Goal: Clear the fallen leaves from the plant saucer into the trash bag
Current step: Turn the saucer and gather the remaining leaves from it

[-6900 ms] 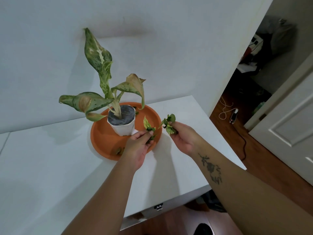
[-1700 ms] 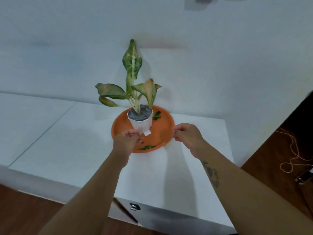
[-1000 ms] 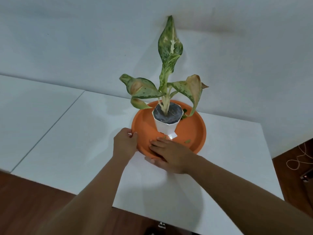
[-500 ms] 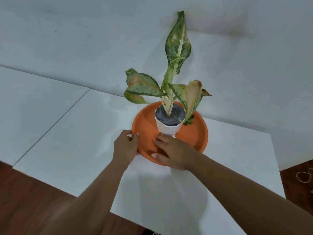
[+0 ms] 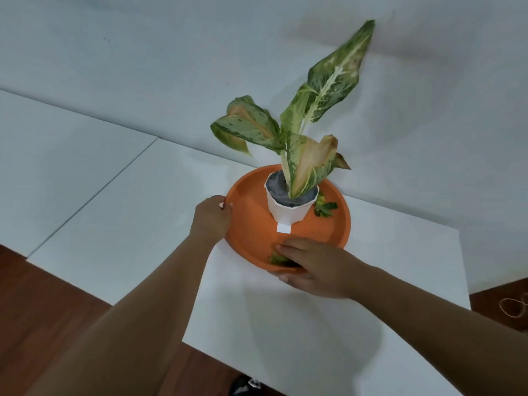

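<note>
An orange plant saucer (image 5: 251, 224) stands on the white table and carries a white pot (image 5: 288, 210) with a variegated plant. Small fallen leaves (image 5: 324, 208) lie in the saucer to the right of the pot. Another leaf (image 5: 275, 258) lies at the near rim, partly under my fingers. My left hand (image 5: 211, 221) grips the saucer's left rim. My right hand (image 5: 311, 267) clamps the near rim, fingers inside on that leaf and thumb under the edge. No trash bag is in view.
The white table (image 5: 128, 224) stands against a white wall, with a seam running to a second top on the left. Wooden floor (image 5: 43, 310) shows at lower left. A looped cord (image 5: 514, 307) lies on the floor at the far right.
My right hand slid from the saucer's middle, near the pot, to its near rim, and its fingers now cover a leaf. My left hand stayed on the left rim.
</note>
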`<state>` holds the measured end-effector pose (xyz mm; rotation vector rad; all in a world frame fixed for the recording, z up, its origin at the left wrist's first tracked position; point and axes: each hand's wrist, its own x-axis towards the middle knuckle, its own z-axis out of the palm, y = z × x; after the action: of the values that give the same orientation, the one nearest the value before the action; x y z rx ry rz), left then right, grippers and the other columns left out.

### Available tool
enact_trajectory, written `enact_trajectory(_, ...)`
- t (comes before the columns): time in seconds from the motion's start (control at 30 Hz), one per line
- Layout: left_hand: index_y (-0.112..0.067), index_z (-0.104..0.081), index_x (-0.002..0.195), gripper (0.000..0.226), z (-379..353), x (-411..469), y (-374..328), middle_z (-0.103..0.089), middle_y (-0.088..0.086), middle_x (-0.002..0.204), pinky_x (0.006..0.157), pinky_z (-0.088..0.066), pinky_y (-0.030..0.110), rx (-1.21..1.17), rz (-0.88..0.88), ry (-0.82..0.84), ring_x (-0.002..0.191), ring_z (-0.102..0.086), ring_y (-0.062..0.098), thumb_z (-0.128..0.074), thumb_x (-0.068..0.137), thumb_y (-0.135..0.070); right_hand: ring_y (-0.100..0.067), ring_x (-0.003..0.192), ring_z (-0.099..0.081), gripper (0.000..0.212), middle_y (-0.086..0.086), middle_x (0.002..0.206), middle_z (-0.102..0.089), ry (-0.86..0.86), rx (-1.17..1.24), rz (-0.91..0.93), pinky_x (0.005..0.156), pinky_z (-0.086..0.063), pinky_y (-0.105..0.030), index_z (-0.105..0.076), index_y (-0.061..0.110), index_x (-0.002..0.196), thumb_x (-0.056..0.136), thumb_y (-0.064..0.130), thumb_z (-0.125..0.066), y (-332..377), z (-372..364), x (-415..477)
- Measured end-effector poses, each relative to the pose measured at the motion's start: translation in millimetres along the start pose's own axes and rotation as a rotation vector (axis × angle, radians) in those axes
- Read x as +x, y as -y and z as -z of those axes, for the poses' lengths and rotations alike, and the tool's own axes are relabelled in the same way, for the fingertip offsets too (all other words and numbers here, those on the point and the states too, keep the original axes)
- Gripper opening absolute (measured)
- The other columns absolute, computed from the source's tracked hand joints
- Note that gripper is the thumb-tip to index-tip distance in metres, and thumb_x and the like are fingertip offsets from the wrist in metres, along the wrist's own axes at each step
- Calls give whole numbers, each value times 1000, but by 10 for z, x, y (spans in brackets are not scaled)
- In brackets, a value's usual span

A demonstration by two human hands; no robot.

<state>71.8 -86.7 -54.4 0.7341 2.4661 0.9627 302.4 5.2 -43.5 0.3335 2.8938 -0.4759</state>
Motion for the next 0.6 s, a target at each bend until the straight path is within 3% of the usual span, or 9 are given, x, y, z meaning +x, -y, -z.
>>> enact_trajectory(0.2,-13,-54,129,35,-71,-233,152,-68,14,113,88,-57,50,-89,34,-22,91,-69,37,-47,97,-27,-11,148,-16,59,8,157,-31,26,30,80,119,-13,-28,-33,24,148,98,55,-29,216,-110,293)
enact_trajectory(0.33,-11,-55,129,34,-60,-223,164,-69,13,114,90,-55,49,-62,-14,-16,91,-69,38,-47,97,-20,-11,145,-27,56,5,154,-38,20,-54,136,120,-21,-30,-41,20,145,98,51,-30,-24,-143,47)
enact_trajectory(0.43,-10,-55,132,37,-37,-145,119,-65,14,122,93,-53,50,-71,-23,-6,104,-65,37,-47,97,-17,-10,142,-33,60,5,150,-45,45,-83,126,117,-29,-34,-48,21,140,95,53,-26,-186,-97,-125)
enact_trajectory(0.6,-11,-52,136,41,48,-46,68,-61,15,128,100,-49,47,-80,51,-4,115,-59,32,-49,97,-21,-7,136,-33,53,12,145,-43,-91,69,-36,110,-34,-26,-48,27,138,92,55,-43,-249,-21,-116)
